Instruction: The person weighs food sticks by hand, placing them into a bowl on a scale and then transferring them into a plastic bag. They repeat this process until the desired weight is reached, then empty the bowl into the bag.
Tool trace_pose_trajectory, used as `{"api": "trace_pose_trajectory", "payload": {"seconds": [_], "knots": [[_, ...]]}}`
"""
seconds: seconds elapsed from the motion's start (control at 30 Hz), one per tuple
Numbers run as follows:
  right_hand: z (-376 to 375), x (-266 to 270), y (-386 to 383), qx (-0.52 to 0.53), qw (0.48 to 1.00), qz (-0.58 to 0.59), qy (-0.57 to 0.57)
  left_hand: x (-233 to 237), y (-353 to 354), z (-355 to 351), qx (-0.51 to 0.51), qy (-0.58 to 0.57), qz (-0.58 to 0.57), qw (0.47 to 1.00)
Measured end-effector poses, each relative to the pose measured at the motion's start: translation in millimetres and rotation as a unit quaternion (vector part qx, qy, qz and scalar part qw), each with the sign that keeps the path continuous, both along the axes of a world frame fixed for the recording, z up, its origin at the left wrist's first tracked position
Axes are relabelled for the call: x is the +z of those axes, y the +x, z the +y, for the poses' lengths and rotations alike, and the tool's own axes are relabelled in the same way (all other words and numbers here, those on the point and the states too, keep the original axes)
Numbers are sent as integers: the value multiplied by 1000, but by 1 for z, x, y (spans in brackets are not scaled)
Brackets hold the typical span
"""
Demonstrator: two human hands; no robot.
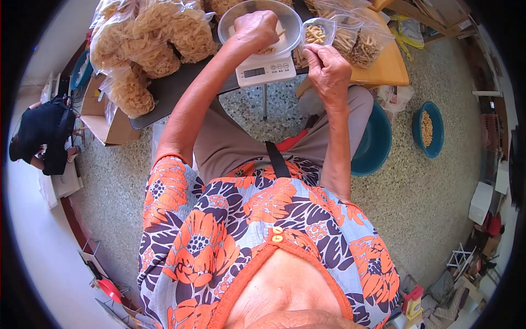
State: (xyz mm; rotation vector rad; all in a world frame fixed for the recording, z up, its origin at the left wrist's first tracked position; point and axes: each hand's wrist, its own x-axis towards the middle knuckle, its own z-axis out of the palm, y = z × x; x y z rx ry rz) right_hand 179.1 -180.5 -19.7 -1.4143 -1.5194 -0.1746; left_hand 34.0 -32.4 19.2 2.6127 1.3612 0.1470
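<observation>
A clear plastic bowl (293, 27) sits on a white digital kitchen scale (267, 71) at the table's front edge. My left hand (256, 30) is closed over the bowl, and a thin tan stick-shaped piece (281, 33) pokes out beside its fingers. A few more pieces lie on the bowl's bottom. Right of the bowl, my right hand (329, 64) pinches the lower edge of a small clear plastic bag (316, 33) that holds several short tan sticks. Digits on the scale's display are too small to read.
Bags of pale, crinkled dry pieces (142, 46) crowd the dark table's left. More stick-filled bags (367, 46) lie on a wooden stool (392, 68). Teal basins (378, 145) stand on the floor, one with tan pieces (426, 129). A cardboard box (107, 123) and another person (46, 134) are at left.
</observation>
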Motion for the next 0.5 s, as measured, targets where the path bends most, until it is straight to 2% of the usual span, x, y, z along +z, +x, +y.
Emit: {"api": "trace_pose_trajectory", "payload": {"seconds": [0.03,0.1,0.13,0.2,0.23,0.27,0.3,0.33,0.37,0.5], "knots": [[0,0,0,-1,1000,1,-3,0,-4,3,1,0,0,1000],[0,1,-1,-3,1000,-6,-3,-3,-15,18,-23,-53,-110,992],[0,1,-1,-5,1000,-13,-3,-5,-21,22,-22,-52,-109,992],[2,-1,-1,-1,1000,-10,1,-8,-32,29,-28,-242,-312,918],[3,-2,-1,2,1000,-8,4,-9,-35,34,-16,-396,-385,833],[3,-3,-2,2,1000,-7,4,-8,-36,34,-16,-395,-385,834],[3,-3,-2,0,1000,-6,5,-8,-37,33,-41,-550,-498,669],[3,-3,-3,-3,1000,-6,7,-8,-37,32,-65,-669,-579,461],[4,-2,-3,-3,1000,-5,8,-7,-36,27,-70,-656,-602,450],[4,-1,-5,-12,1000,-6,24,1,-28,12,-50,-628,-627,457]]}}
